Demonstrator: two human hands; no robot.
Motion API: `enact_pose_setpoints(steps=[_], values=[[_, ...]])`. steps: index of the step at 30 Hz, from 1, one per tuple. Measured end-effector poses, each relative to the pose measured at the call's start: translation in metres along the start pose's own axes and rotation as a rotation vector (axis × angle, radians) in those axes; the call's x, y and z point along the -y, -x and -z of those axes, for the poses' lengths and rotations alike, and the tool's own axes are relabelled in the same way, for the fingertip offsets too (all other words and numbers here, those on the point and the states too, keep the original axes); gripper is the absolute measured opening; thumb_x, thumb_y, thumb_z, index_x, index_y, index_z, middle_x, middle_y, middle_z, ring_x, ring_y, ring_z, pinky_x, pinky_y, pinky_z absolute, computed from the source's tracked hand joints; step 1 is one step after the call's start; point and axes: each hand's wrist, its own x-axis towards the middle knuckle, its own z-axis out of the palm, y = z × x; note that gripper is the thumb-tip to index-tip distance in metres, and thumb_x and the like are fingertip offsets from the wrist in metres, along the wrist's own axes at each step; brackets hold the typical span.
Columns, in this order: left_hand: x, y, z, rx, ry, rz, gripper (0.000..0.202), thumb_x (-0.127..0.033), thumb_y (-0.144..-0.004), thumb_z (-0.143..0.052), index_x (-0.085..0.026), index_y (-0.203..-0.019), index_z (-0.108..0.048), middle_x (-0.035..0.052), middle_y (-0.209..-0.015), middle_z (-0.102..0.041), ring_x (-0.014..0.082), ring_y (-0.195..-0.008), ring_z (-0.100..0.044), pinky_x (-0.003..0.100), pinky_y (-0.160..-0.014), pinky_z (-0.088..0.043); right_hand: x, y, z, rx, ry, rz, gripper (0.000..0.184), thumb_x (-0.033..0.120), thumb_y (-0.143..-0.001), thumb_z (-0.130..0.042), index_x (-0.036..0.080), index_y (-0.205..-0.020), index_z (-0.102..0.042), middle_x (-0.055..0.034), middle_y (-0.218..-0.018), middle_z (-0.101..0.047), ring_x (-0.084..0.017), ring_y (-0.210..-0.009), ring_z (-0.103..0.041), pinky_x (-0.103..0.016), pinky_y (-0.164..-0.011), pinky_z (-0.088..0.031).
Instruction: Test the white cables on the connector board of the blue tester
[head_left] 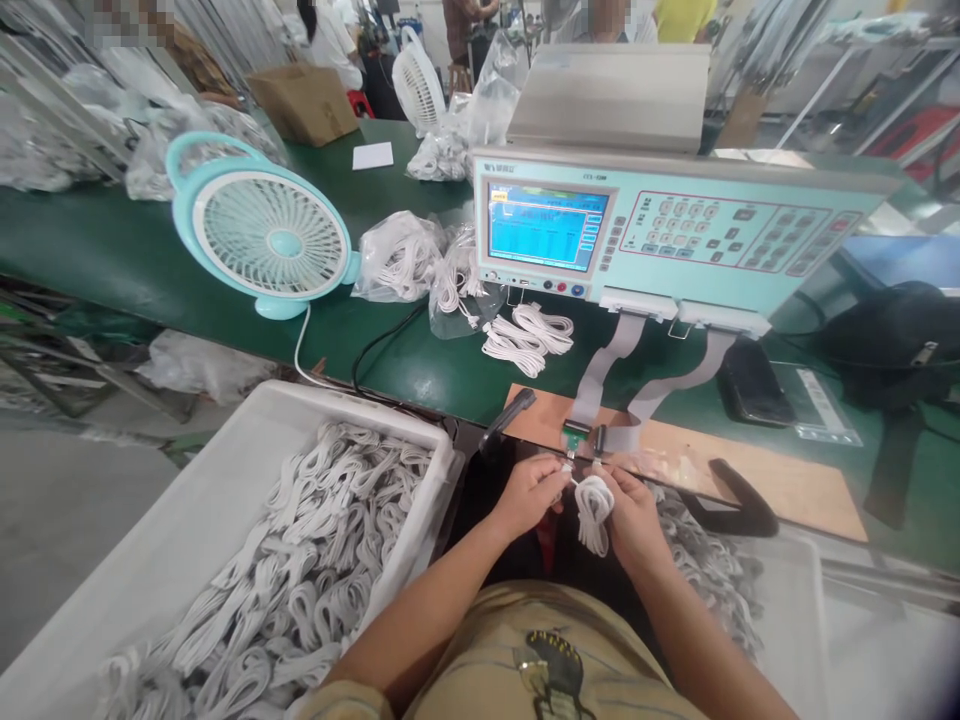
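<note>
A white cable [595, 512], coiled into a bundle, hangs between my two hands. My left hand [534, 492] pinches one end of it at a small green connector board [574, 438]. My right hand [631, 510] grips the other end and the side of the coil, close to a dark connector [599, 440]. Both connectors sit at the ends of grey ribbon cables [600, 375] that run down from a light-blue tester [675, 225] with a lit screen. The fingertips partly hide the cable plugs, so I cannot tell how far they are inserted.
A white bin [247, 430] full of coiled cables stands at left, another bin [810, 580] at lower right. On the green table [405, 365] are a fan [262, 225], bagged cables [401, 255], loose coils [529, 335] and a phone [756, 385]. A wooden board [810, 490] lines the edge.
</note>
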Motion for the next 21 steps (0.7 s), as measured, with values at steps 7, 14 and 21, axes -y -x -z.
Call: enact_pose_setpoints(steps=[7,14,21], values=[[-0.0023,-0.0012,-0.0047,-0.053,0.042,0.032,0.029,-0.035,-0.079,-0.050,-0.012,-0.065,-0.061,0.0029,-0.079,-0.053,0.0061,-0.053,-0.050,0.015,-0.042,-0.042,0.0018,-0.0025,-0.0003,-0.010,0.017,0.009,0.033,0.046,-0.068,-0.071,0.016,-0.061,-0.059,-0.0003,-0.055,-0.055,-0.011,-0.047,-0.041,-0.022,-0.044,-0.034],[-0.0072,-0.0002,-0.0066,-0.074,0.065,0.038,0.030,-0.036,-0.078,-0.052,-0.011,-0.065,-0.062,0.0022,-0.076,-0.053,0.0057,-0.051,-0.050,0.015,-0.040,-0.042,-0.0006,-0.0037,0.0025,-0.002,0.047,0.013,0.034,0.048,-0.068,-0.070,0.015,-0.066,-0.063,-0.0008,-0.054,-0.055,-0.013,-0.047,-0.043,-0.024,-0.045,-0.035],[-0.0078,-0.0005,-0.0080,-0.083,0.097,0.076,0.029,-0.035,-0.077,-0.053,-0.011,-0.065,-0.063,0.0022,-0.077,-0.055,0.0044,-0.046,-0.051,0.015,-0.038,-0.038,-0.0029,-0.0045,0.0050,0.010,0.019,0.008,0.031,0.046,-0.069,-0.070,0.015,-0.068,-0.063,-0.0011,-0.056,-0.059,-0.013,-0.048,-0.045,-0.024,-0.047,-0.035]])
